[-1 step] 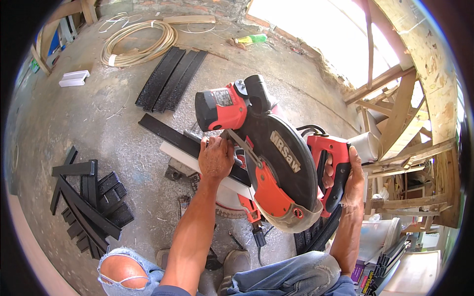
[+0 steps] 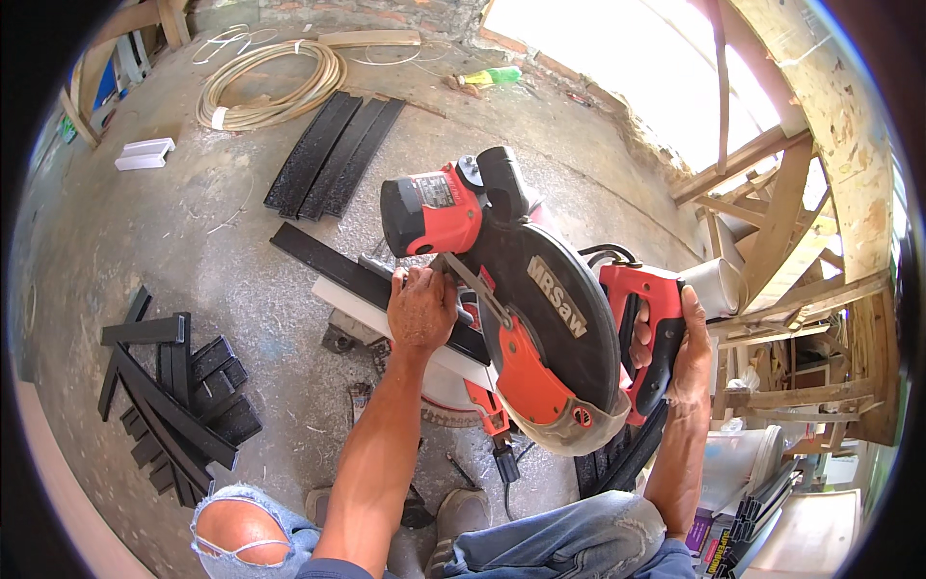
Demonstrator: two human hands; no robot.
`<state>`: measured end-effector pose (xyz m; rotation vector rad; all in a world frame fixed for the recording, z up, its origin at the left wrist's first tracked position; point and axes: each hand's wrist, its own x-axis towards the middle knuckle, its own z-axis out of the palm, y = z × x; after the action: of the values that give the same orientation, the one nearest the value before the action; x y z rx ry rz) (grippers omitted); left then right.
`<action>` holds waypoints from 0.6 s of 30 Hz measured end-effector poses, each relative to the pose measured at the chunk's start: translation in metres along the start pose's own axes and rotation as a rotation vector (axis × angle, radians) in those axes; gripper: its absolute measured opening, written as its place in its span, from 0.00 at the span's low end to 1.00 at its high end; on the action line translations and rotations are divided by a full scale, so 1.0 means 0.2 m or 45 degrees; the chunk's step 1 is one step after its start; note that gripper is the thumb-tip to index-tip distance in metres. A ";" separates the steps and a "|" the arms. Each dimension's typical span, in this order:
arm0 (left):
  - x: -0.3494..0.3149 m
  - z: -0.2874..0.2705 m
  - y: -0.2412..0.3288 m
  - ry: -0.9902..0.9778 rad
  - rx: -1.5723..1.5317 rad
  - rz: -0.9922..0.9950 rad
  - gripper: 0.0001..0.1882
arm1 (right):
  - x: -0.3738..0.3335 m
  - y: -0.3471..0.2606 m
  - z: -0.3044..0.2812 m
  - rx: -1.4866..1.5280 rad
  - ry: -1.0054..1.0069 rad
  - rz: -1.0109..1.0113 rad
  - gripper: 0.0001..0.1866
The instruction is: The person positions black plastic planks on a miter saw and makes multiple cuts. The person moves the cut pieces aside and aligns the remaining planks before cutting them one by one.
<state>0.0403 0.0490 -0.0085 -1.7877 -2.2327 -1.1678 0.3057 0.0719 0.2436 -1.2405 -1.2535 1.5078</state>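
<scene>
A red and black miter saw [image 2: 564, 352] stands in front of my knees, its round blade guard hiding the blade. My right hand [image 2: 690, 347] is wrapped around the saw's red and black handle [image 2: 648, 289]. With fingers curled down, my left hand [image 2: 422, 311] presses on a long black strip [image 2: 333, 262] lying across the saw's base, left of the guard. Alongside that strip, on its near side, runs a white strip [image 2: 349, 311]. The fingertips of my left hand are partly hidden, and the far end of the black strip disappears under the guard.
Cut black pieces [image 2: 174, 386] lie piled on the floor at left. Beyond the saw rest several black boards [image 2: 333, 154], a coiled beige hose [image 2: 275, 85] and a green bottle [image 2: 492, 75]. A wooden frame [image 2: 801, 309] and a whitish bucket [image 2: 738, 463] stand at right.
</scene>
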 end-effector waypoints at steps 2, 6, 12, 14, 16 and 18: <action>0.00 0.00 0.00 0.007 -0.011 0.008 0.11 | 0.00 0.00 -0.01 -0.006 0.003 -0.003 0.31; 0.01 -0.01 0.01 0.017 -0.053 -0.018 0.13 | 0.00 0.00 0.00 0.000 -0.009 -0.008 0.31; 0.01 -0.01 0.01 0.016 -0.027 -0.008 0.13 | 0.00 0.01 -0.01 0.018 -0.034 -0.017 0.31; 0.01 -0.01 0.01 -0.020 -0.010 -0.007 0.11 | 0.00 0.01 -0.01 0.012 -0.039 -0.025 0.30; 0.00 -0.01 0.01 -0.020 -0.009 -0.005 0.12 | 0.00 0.01 -0.01 0.022 -0.059 -0.029 0.30; 0.00 -0.01 0.00 -0.014 -0.004 -0.003 0.12 | -0.01 0.01 -0.01 0.021 -0.054 -0.031 0.30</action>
<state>0.0396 0.0482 -0.0060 -1.7979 -2.2405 -1.1652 0.3077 0.0706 0.2415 -1.1839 -1.2766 1.5310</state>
